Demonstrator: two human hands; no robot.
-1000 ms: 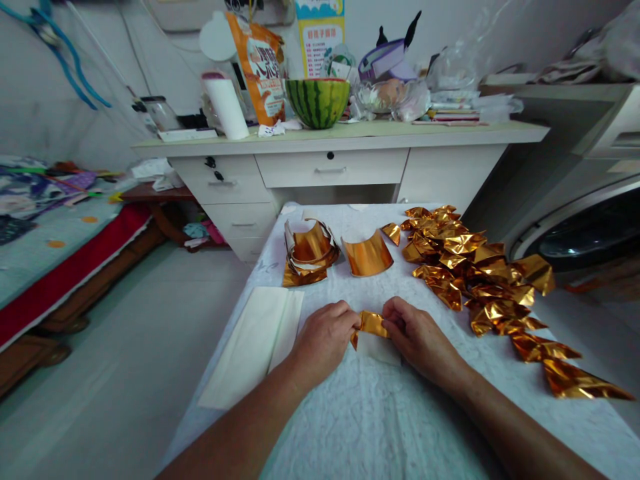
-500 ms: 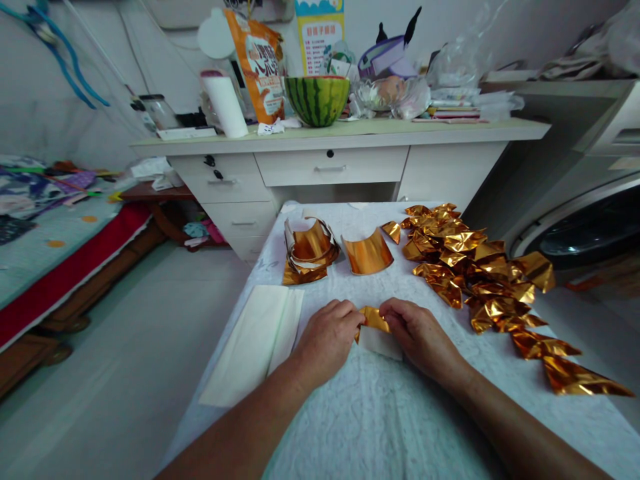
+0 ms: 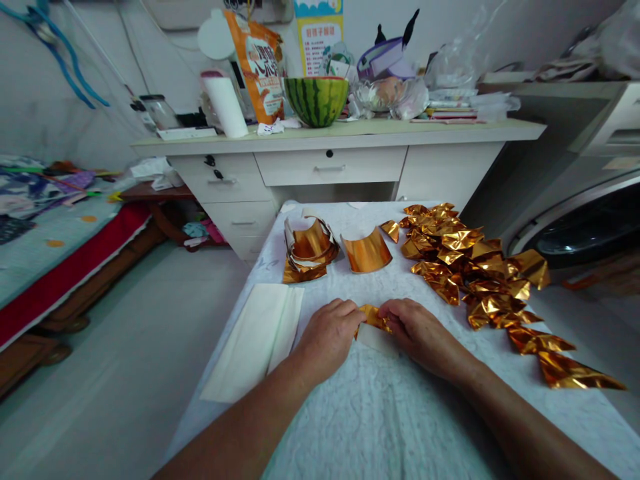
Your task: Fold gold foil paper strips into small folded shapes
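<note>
Between my hands, low over the cloth-covered table [image 3: 350, 413], is a small sheet of gold foil paper [image 3: 371, 316] with a pale paper part [image 3: 379, 339] on the near side. My left hand [image 3: 331, 340] pinches its left end, and my right hand [image 3: 417, 331] pinches the right end. Fingertips partly hide the foil. Beyond them stands a curved gold foil sheet [image 3: 369, 252]. To its left, a curled stack of foil sheets [image 3: 310, 247] forms a loose ring. Stacked pale paper [image 3: 250, 340] lies beside my left forearm.
Folded gold foil pieces [image 3: 465, 267] are heaped along the table's right side. Behind the table is a white desk [image 3: 333, 163] bearing a watermelon half [image 3: 317, 100] and an orange pouch [image 3: 260, 70]. A washing machine [image 3: 590, 180] stands right, a bed [image 3: 60, 233] left.
Both hands stay almost in place, still pinching the foil paper. The gold part between them looks slightly more creased. The whole view has shifted very slightly.
</note>
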